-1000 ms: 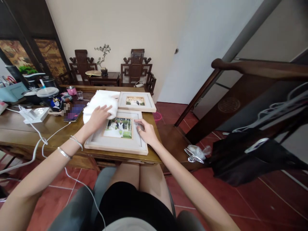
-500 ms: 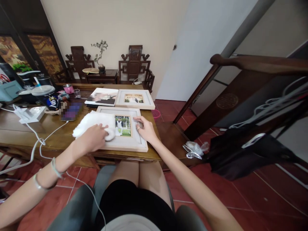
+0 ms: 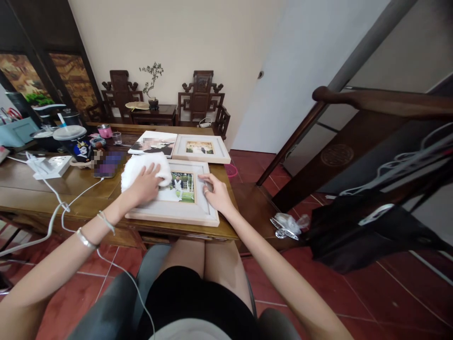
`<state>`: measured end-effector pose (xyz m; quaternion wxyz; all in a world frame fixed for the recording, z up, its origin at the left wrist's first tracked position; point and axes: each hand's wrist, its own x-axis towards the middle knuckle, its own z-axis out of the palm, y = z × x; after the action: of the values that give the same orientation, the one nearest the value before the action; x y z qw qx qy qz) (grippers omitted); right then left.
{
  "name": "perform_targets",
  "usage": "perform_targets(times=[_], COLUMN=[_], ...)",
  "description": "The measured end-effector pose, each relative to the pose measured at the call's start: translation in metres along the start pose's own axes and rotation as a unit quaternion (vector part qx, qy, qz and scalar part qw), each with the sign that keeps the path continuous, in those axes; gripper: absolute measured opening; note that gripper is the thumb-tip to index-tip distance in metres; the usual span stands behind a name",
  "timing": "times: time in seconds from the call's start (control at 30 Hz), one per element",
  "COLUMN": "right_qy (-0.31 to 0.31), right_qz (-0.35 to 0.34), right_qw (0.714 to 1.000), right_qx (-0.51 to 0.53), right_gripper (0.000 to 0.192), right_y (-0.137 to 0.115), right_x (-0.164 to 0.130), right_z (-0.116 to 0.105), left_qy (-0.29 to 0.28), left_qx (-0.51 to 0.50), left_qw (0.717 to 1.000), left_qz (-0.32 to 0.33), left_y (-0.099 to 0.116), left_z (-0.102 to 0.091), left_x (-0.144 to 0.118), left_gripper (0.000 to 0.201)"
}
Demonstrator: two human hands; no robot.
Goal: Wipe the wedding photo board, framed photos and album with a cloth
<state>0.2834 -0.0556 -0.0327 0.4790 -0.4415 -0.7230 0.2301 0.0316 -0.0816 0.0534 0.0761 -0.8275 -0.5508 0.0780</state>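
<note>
While the left hand [image 3: 144, 185] presses a white cloth [image 3: 141, 166] on the picture frame [image 3: 177, 215], the open right hand [image 3: 216, 192] steadies it.

Left hand [image 3: 144, 185] and white cloth [image 3: 141, 167] cover the left part of the near picture frame [image 3: 184, 215] — photo [image 3: 182, 186] only partly visible. Phone screen [image 3: 108, 167] and the loose print [image 3: 153, 143] are blurred out in patches. Left edge cuts off the desk [image 3: 42, 198] — cable [image 3: 31, 236] runs out of view.
</note>
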Motion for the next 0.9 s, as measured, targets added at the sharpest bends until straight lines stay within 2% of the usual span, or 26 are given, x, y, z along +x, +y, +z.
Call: perform_targets(times=[0.1, 0.2, 0.3, 0.5, 0.6, 0.7, 0.9], right_qy=[0.0, -0.002, 0.0, -0.005, -0.001, -0.002, -0.006], right_qz=[0.0, 0.001, 0.004, -0.002, -0.006, -0.008, -0.011], right_qw=[1.0, 1.0, 1.0, 1.0, 1.0, 1.0, 1.0], right_qx=[0.006, 0.013, 0.013, 0.004, -0.001, -0.002, 0.0], right_gripper=[0.039, 0.04, 0.04, 0.041, 0.041, 0.04, 0.042], right_y=[0.0, 0.0, 0.0, 0.0, 0.0, -0.001, 0.0], right_x=[0.0, 0.001, 0.001, 0.001, 0.001, 0.001, 0.0], right_z=[0.0, 0.0, 0.0, 0.001, 0.001, 0.0, -0.001], left_qy=[0.047, 0.024, -0.027, -0.135, -0.131, -0.097, -0.055], left_qx=[-0.003, -0.009, -0.004, -0.011, -0.03, -0.046, -0.042], left_qw=[0.999, 1.0, 0.999, 0.988, 0.986, 0.986, 0.979], left_qz=[-0.023, -0.001, 0.023, 0.073, 0.1, 0.125, 0.192], left_y=[-0.022, -0.029, -0.019, 0.015, 0.031, 0.045, 0.074], left_z=[0.009, 0.008, -0.003, -0.032, -0.039, -0.039, -0.027], left_x=[0.016, 0.017, 0.0, -0.059, -0.076, -0.07, -0.023], left_gripper=[0.045, 0.046, 0.048, 0.046, 0.042, 0.043, 0.044])
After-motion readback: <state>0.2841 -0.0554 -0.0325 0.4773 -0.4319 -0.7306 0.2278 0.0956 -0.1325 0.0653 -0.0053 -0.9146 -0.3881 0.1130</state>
